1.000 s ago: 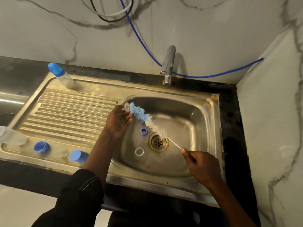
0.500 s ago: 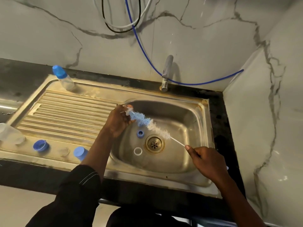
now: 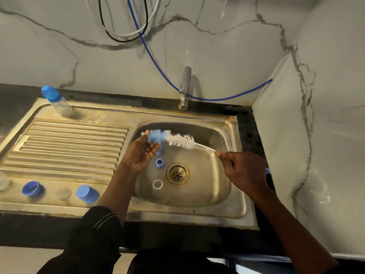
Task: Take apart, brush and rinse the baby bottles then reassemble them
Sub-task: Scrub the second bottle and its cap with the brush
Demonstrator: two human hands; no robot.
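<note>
Fingers (image 3: 221,155) of the right hand (image 3: 243,171) are pinching the wire-handled blue-and-white bristle brush (image 3: 177,139), scrubbing perhaps a clear teat (image 3: 142,133) the left hand (image 3: 141,153) is pinching; rinsing next is calling for the steel tap (image 3: 185,84).

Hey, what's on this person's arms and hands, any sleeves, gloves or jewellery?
Both hands are bare: the left hand and right hand show no gloves, rings or watch. The left arm wears a black sleeve with thin white lines, ending near the elbow. The right forearm is uncovered.
</note>
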